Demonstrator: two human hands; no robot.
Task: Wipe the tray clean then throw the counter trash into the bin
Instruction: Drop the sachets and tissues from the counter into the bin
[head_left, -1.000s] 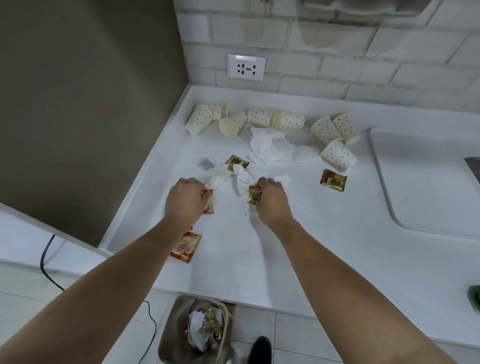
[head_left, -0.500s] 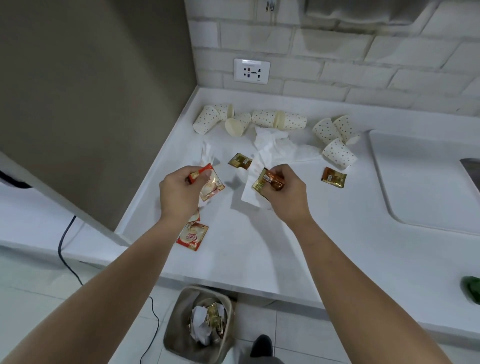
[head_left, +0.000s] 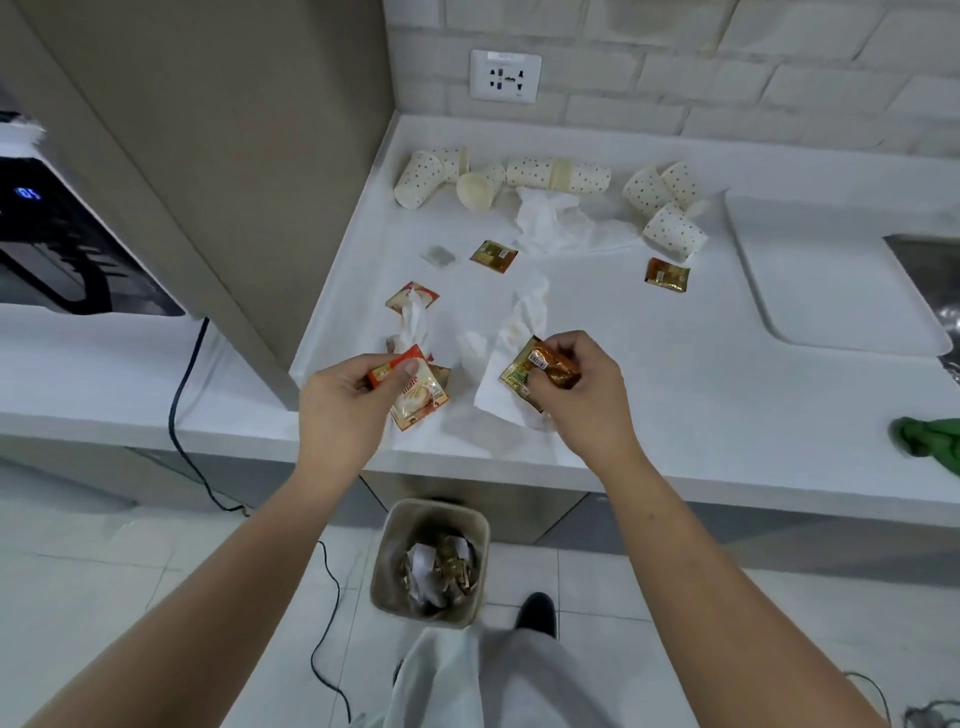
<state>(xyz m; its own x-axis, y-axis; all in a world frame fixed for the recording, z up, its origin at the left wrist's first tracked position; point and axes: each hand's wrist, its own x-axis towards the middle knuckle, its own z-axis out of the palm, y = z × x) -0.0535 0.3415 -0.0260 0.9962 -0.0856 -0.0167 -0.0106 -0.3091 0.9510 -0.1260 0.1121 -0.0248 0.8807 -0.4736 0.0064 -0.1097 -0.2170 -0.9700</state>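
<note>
Pinched between thumb and fingers, a red-and-cream sachet (head_left: 415, 391) hangs from the left hand (head_left: 345, 410), while the right hand (head_left: 582, 397) grips a gold wrapper (head_left: 540, 370) together with a white tissue (head_left: 511, 364). Both hands hover over the counter's (head_left: 675, 395) front edge, palms turned inward, forearms reaching up from below. The bin (head_left: 431, 564) stands on the floor under that edge, already part full. Its mouth looks narrow, so a loose tissue may drift past it, or a lightly held sachet may slip early. Paper cups (head_left: 670, 208) lie along the back edge, and the tray (head_left: 831, 275) sits at the right.
</note>
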